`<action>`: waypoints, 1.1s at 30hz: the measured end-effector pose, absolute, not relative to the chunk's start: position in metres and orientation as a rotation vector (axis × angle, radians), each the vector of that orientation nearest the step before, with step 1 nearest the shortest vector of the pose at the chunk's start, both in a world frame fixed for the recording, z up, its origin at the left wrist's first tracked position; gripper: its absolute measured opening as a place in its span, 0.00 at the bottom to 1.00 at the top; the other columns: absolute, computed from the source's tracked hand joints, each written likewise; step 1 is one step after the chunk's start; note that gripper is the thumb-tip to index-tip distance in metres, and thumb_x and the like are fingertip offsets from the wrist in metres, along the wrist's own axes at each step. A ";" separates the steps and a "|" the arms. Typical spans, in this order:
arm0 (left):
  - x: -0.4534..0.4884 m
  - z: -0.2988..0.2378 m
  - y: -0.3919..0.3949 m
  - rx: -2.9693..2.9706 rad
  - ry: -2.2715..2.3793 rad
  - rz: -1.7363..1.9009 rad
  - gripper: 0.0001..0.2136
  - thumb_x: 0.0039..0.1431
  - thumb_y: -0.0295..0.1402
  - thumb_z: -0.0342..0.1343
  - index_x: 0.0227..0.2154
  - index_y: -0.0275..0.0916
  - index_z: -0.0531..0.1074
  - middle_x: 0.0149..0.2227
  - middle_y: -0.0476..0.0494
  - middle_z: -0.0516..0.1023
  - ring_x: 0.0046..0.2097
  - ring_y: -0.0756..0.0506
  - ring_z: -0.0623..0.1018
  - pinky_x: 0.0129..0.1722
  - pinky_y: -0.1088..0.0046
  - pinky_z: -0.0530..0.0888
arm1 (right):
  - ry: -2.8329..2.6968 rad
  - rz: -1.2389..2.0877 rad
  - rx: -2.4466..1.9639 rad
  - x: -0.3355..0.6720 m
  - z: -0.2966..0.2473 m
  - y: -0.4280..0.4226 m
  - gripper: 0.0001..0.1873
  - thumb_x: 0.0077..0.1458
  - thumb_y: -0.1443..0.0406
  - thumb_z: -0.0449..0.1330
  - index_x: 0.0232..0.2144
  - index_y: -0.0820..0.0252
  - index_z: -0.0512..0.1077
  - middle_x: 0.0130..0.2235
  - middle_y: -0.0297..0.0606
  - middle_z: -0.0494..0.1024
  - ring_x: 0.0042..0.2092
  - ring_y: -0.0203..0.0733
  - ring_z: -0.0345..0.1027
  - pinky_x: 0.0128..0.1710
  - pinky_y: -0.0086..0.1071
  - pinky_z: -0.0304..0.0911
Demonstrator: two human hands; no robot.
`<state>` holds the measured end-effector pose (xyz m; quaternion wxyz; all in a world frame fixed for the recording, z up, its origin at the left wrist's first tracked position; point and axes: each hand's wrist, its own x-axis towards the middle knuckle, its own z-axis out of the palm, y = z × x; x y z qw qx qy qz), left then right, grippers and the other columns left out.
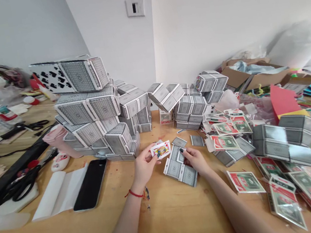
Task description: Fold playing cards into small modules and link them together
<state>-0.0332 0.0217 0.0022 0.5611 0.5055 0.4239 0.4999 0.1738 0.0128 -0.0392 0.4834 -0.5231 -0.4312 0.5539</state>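
Pinched between the thumb and fingers of my left hand (147, 165) is a playing card (162, 150), its colourful court-card face turned up. My right hand (195, 160) has its dark-nailed thumb pressed on a small block of folded playing cards (178, 167), grey patterned backs outward. The playing card is just left of the block's upper edge; whether they touch I cannot tell. Behind the block, loose grey-backed cards (197, 140) lie on the wooden table (175, 217). A red string bracelet circles my left wrist.
Tall stacks of card blocks (84, 107) rise at left, with smaller ones (191, 105) behind my hands. A black phone (90, 184), white paper (59, 193) and black scissors (27, 180) lie left. On the right are red-green card boxes (247, 181), more blocks (270, 141) and a cardboard box (265, 76).
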 end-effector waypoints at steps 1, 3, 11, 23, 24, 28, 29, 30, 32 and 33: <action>-0.033 0.002 0.022 1.189 0.992 1.178 0.23 0.46 0.29 0.54 0.49 0.37 0.62 0.43 0.39 0.73 0.39 0.43 0.75 0.30 0.70 0.77 | -1.059 1.343 -1.280 0.174 -0.039 0.013 0.20 0.40 0.49 0.58 0.22 0.60 0.64 0.18 0.31 0.66 0.19 0.33 0.58 0.19 0.27 0.55; -0.033 0.003 0.021 1.188 0.980 1.175 0.23 0.46 0.29 0.54 0.49 0.37 0.62 0.44 0.39 0.73 0.39 0.43 0.76 0.30 0.69 0.77 | -1.070 1.335 -1.298 0.173 -0.038 0.013 0.20 0.40 0.48 0.57 0.22 0.60 0.64 0.19 0.31 0.66 0.19 0.33 0.58 0.19 0.27 0.55; -0.033 0.005 0.020 1.181 0.963 1.162 0.23 0.46 0.29 0.55 0.48 0.36 0.62 0.46 0.39 0.71 0.41 0.43 0.75 0.31 0.70 0.77 | -1.056 1.355 -1.296 0.174 -0.039 0.013 0.20 0.40 0.49 0.58 0.22 0.60 0.64 0.19 0.30 0.66 0.19 0.32 0.58 0.19 0.27 0.56; -0.040 0.007 0.025 1.101 1.049 1.140 0.25 0.44 0.28 0.55 0.48 0.36 0.62 0.41 0.40 0.75 0.36 0.44 0.77 0.27 0.72 0.76 | -1.044 1.439 -1.273 0.176 -0.034 0.010 0.21 0.38 0.47 0.58 0.24 0.59 0.66 0.20 0.33 0.68 0.22 0.37 0.62 0.19 0.28 0.56; -0.040 0.007 0.025 1.101 1.049 1.129 0.25 0.43 0.28 0.55 0.48 0.36 0.62 0.41 0.40 0.75 0.35 0.44 0.77 0.27 0.72 0.76 | -1.042 1.440 -1.264 0.176 -0.034 0.010 0.20 0.38 0.48 0.58 0.24 0.59 0.66 0.20 0.32 0.68 0.22 0.36 0.62 0.20 0.28 0.56; -0.038 0.006 0.023 1.135 1.038 1.085 0.24 0.43 0.26 0.55 0.48 0.35 0.63 0.40 0.40 0.74 0.36 0.45 0.76 0.29 0.71 0.76 | -1.015 1.445 -1.213 0.176 -0.035 0.009 0.17 0.41 0.51 0.59 0.22 0.58 0.64 0.19 0.29 0.65 0.20 0.32 0.58 0.21 0.27 0.56; -0.038 0.006 0.023 1.147 1.034 1.072 0.24 0.43 0.26 0.55 0.48 0.35 0.63 0.40 0.40 0.74 0.36 0.45 0.76 0.29 0.71 0.76 | -1.012 1.445 -1.208 0.176 -0.035 0.009 0.17 0.41 0.51 0.59 0.21 0.59 0.63 0.19 0.28 0.64 0.20 0.32 0.57 0.21 0.27 0.56; -0.038 0.005 0.023 1.158 1.028 1.058 0.24 0.44 0.26 0.55 0.48 0.35 0.63 0.40 0.40 0.74 0.35 0.46 0.76 0.29 0.71 0.76 | -1.016 1.445 -1.208 0.176 -0.036 0.010 0.18 0.41 0.51 0.59 0.21 0.59 0.63 0.19 0.28 0.63 0.20 0.31 0.57 0.21 0.27 0.56; -0.038 0.004 0.023 1.181 1.016 1.029 0.25 0.44 0.26 0.54 0.49 0.35 0.62 0.40 0.40 0.75 0.35 0.46 0.76 0.29 0.71 0.76 | -1.036 1.448 -1.219 0.176 -0.036 0.010 0.19 0.41 0.50 0.58 0.21 0.59 0.62 0.18 0.28 0.63 0.19 0.31 0.55 0.20 0.26 0.55; -0.039 0.004 0.023 1.190 1.011 1.021 0.25 0.44 0.26 0.54 0.49 0.35 0.62 0.39 0.41 0.75 0.35 0.46 0.76 0.29 0.71 0.76 | -1.047 1.451 -1.226 0.175 -0.036 0.010 0.19 0.41 0.50 0.58 0.21 0.59 0.62 0.18 0.28 0.62 0.19 0.30 0.55 0.19 0.26 0.54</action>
